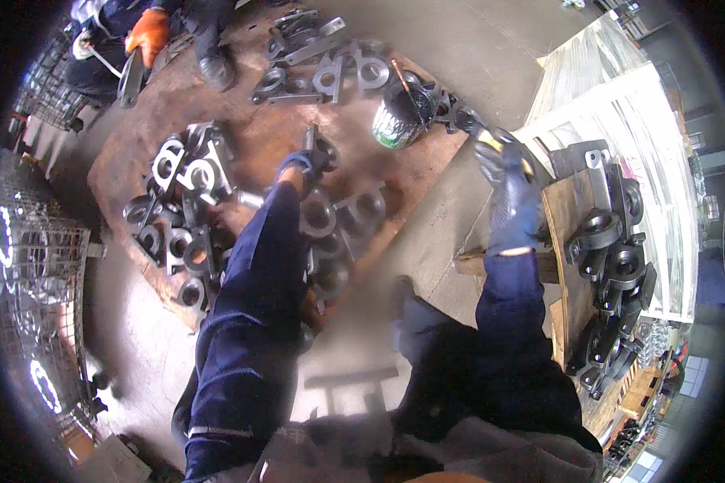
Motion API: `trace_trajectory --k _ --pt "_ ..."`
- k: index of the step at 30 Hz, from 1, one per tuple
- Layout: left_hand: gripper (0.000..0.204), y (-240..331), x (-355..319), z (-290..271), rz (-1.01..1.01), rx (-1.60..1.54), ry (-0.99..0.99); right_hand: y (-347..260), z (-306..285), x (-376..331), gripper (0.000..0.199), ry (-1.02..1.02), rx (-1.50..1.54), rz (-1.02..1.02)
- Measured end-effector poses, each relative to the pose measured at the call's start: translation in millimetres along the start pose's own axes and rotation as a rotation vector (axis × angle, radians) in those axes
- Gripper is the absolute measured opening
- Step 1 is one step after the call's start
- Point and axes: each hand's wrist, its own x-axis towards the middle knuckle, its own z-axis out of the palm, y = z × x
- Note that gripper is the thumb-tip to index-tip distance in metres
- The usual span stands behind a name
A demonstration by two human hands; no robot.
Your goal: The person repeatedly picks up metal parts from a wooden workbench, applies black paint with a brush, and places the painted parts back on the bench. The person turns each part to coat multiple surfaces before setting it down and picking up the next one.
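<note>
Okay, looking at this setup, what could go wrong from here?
The dark-streaked can stands near the edge of the brown work surface, close to your right hand, so a bump might tip it. The metal brackets heaped at left lie near an edge too; one could slide off.

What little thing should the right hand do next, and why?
Maybe ease the black metal part slightly away from the can, slowly. The right hand seems to be at the part's near end, the part looks close beside the can, and a stick poking out of the can might get knocked.
</note>
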Motion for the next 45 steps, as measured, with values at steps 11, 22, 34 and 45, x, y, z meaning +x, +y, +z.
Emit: trace_trajectory --k 11,22,34,45 --pt "0.052 -32.5 -3.9 -23.2 0.011 0.676 0.392 111.2 14.8 191.9 0.021 -0.139 -0.609 0.004" --pt "0.015 -58.3 -236.3 -25.8 0.549 0.570 0.424 216.8 14.5 254.9 0.049 -0.362 -1.284 -0.033" --pt "0.012 -108.1 -322.0 -5.7 -0.002 0.219 0.356 123.0 -8.7 160.4 0.033 -0.472 -1.469 -0.223" --pt "0.029 -122.1 -312.3 0.0 0.072 0.309 0.261 152.9 -27.9 192.6 0.027 -0.268 -0.993 -0.249"
